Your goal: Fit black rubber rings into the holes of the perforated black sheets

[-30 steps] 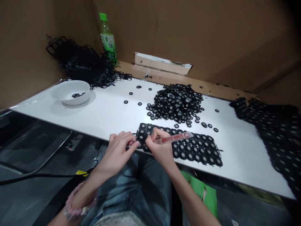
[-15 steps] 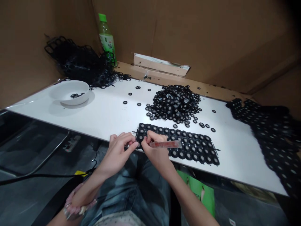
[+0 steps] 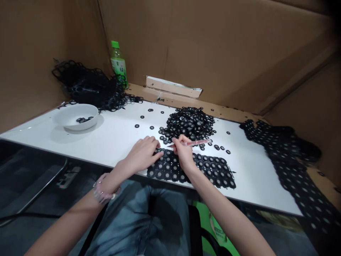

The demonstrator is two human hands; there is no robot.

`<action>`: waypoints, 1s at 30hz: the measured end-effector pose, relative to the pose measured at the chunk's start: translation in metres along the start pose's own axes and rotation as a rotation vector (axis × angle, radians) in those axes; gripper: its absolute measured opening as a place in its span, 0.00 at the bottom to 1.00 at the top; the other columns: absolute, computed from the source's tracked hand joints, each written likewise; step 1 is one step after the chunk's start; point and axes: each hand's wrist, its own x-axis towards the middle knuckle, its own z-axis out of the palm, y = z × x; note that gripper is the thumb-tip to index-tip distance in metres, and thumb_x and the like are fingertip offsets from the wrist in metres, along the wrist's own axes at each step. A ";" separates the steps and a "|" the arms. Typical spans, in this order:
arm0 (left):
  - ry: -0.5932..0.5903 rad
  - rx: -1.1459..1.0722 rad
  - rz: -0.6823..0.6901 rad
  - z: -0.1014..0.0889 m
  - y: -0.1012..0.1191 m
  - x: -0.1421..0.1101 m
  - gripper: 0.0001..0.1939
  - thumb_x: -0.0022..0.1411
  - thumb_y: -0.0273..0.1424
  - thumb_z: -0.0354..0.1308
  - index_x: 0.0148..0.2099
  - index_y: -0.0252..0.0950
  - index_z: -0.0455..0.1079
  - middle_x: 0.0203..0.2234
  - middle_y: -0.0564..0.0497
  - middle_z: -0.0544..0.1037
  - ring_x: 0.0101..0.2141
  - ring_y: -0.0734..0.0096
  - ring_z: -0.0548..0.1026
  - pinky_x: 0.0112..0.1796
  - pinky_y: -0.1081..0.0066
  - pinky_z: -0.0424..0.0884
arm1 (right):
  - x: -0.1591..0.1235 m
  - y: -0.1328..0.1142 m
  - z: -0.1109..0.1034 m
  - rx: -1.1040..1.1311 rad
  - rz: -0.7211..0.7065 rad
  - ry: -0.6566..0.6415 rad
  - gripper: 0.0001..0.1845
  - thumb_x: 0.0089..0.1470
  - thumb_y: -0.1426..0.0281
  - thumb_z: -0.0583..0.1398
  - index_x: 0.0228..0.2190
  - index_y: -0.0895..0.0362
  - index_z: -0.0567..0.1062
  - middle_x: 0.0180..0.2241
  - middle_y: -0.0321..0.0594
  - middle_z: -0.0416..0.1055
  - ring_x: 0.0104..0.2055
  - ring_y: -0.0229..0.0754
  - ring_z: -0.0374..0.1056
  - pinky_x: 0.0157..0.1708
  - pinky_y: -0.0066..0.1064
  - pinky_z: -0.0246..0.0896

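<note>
A black rubber-like sheet of joined round pieces with grey centres (image 3: 213, 167) lies along the table's near edge. My left hand (image 3: 144, 154) rests on its far left corner, thumb apart from the fingers, palm down. My right hand (image 3: 184, 153) is closed round a slim pointed tool with a reddish handle (image 3: 197, 142). The tool's dark tip points left, close to the sheet's far edge, near my left fingers. Whether the tip touches the sheet I cannot tell. Just behind my right hand rises a heap of loose black rings with grey centres (image 3: 189, 122).
At the left stands a white bowl (image 3: 77, 122) with a few dark pieces in it. Behind it lie a tangle of black ring webbing (image 3: 90, 85) and a green-capped bottle (image 3: 119, 65). More dotted black sheets (image 3: 287, 156) hang over the right side. Cardboard walls (image 3: 213, 53) enclose the table.
Both hands have moved from the sheet's near left part to its far left edge. My left hand has opened from a pinch. The view has tilted up and shifted right.
</note>
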 end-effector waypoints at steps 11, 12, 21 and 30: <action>-0.156 -0.302 -0.023 0.010 -0.012 0.016 0.13 0.59 0.39 0.48 0.39 0.37 0.67 0.32 0.48 0.74 0.35 0.60 0.71 0.36 0.67 0.63 | -0.002 0.010 -0.002 -0.235 -0.116 -0.019 0.13 0.37 0.77 0.55 0.14 0.54 0.54 0.12 0.25 0.52 0.17 0.32 0.51 0.18 0.25 0.45; -0.163 -0.313 -0.008 0.011 -0.013 0.017 0.13 0.60 0.39 0.47 0.37 0.37 0.68 0.32 0.49 0.75 0.35 0.61 0.71 0.36 0.68 0.63 | -0.002 0.009 -0.002 -0.267 -0.126 -0.031 0.12 0.37 0.77 0.55 0.14 0.54 0.55 0.13 0.26 0.52 0.18 0.32 0.51 0.19 0.25 0.45; -0.086 -0.483 -0.036 0.018 -0.015 0.016 0.12 0.59 0.36 0.50 0.31 0.36 0.70 0.29 0.53 0.76 0.33 0.66 0.72 0.35 0.73 0.63 | -0.004 0.007 -0.001 -0.345 -0.147 -0.076 0.13 0.38 0.76 0.55 0.14 0.54 0.54 0.14 0.27 0.51 0.18 0.33 0.50 0.20 0.26 0.44; -0.076 -0.572 -0.011 0.023 -0.018 0.014 0.11 0.59 0.35 0.50 0.34 0.36 0.72 0.31 0.52 0.77 0.34 0.66 0.72 0.36 0.72 0.64 | -0.007 0.004 0.002 -0.442 -0.241 -0.129 0.13 0.39 0.77 0.53 0.14 0.54 0.53 0.14 0.27 0.49 0.19 0.33 0.47 0.20 0.26 0.42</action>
